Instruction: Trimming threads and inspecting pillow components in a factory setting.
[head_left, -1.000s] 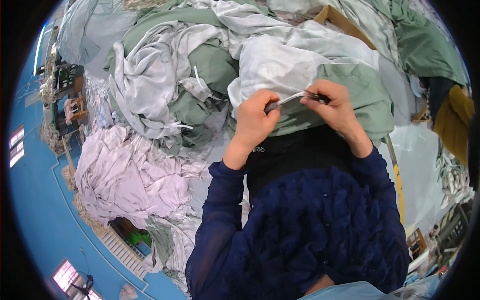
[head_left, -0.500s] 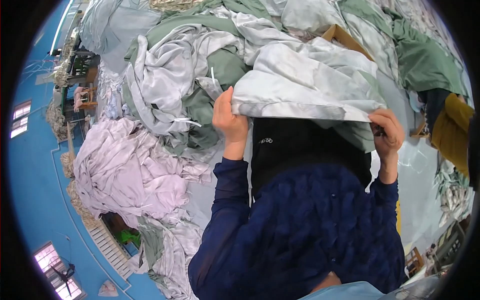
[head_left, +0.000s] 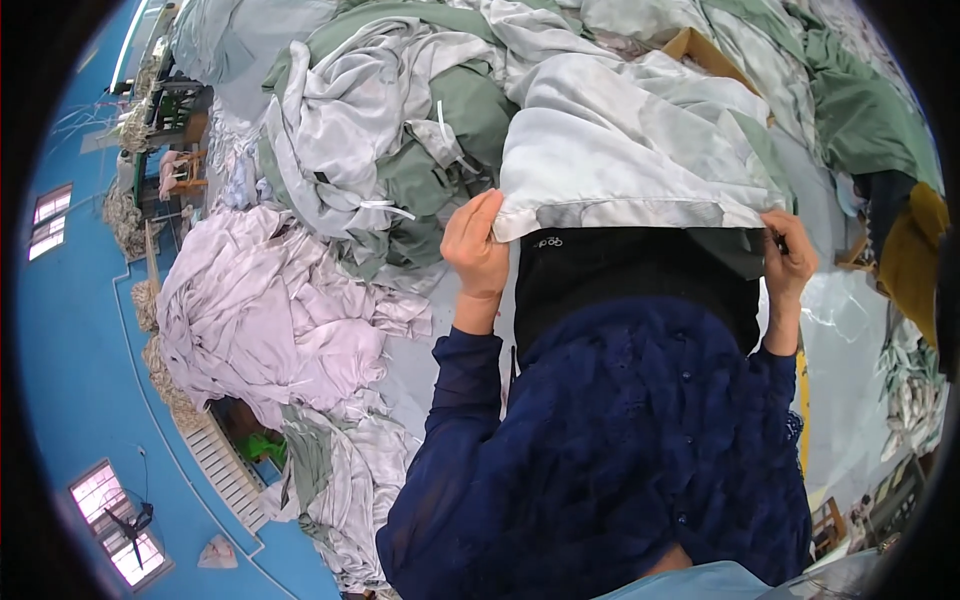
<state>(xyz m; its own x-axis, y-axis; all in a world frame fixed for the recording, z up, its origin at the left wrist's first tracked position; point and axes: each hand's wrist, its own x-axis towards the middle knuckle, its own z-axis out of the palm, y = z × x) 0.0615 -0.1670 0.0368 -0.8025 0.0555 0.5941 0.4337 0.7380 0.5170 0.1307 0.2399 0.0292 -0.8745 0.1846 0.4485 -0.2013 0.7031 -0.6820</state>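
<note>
A pale grey-white fabric piece (head_left: 620, 150) with a hemmed edge is stretched in front of me. My left hand (head_left: 474, 245) pinches the left corner of that hem between thumb and fingers. The other end of the hem is gripped by my right hand (head_left: 790, 253), its fingers curled over the edge. A grey patterned strip shows along the hem between my hands. Green cloth shows at the fabric's right side, by my right hand. The far part of the fabric runs back into the heap.
Left of the fabric lies a heap of white and green cloth (head_left: 400, 130) with white ties. Nearer on the left sits a pale pink cloth pile (head_left: 270, 300). A brown cardboard edge (head_left: 712, 62) pokes out behind. Far right, a person in mustard clothing (head_left: 912, 250) stands by green cloth.
The hem's left end has dropped slightly, and the edge is pulled straighter between my hands. My view has shifted a little, so the surroundings appear further right.
</note>
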